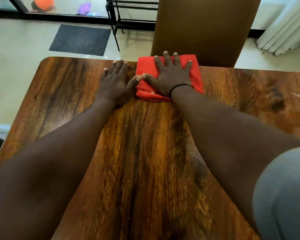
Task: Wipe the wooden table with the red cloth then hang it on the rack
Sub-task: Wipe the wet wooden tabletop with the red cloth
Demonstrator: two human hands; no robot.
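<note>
A folded red cloth [196,75] lies at the far edge of the wooden table [145,144]. My right hand [170,75] presses flat on top of it, fingers spread, a black band on the wrist. Just left of the cloth, my left hand [116,80] rests flat on the bare wood with its thumb touching the cloth's left edge. A black metal rack [118,23] stands on the floor beyond the table, at the upper middle of the view.
A brown chair back [203,28] stands right behind the table's far edge, beyond the cloth. A dark doormat [81,39] lies on the pale floor at the upper left. White curtains [287,28] hang at the upper right.
</note>
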